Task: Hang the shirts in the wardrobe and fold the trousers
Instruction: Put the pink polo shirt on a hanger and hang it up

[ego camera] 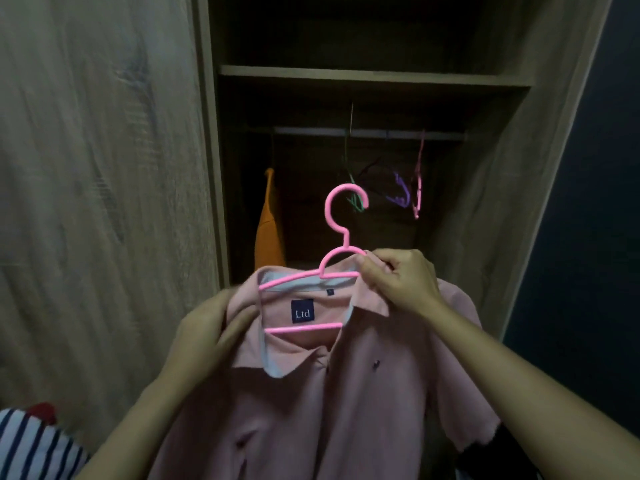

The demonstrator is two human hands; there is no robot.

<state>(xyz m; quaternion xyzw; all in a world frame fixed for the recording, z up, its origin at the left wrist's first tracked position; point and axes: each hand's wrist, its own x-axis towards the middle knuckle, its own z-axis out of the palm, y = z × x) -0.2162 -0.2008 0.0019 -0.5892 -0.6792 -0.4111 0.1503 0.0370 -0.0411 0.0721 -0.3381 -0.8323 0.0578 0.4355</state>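
Observation:
A pale pink polo shirt with a dark label in its neck hangs in front of me on a pink plastic hanger. My left hand grips the shirt's left shoulder beside the collar. My right hand pinches the collar and the hanger's right arm together. The hanger's hook points up, below the wardrobe rail and apart from it. The open wardrobe stands straight ahead.
An orange garment hangs at the rail's left. Empty green, purple and pink hangers hang at its middle and right. A wood-grain door is on the left. A striped cloth lies bottom left.

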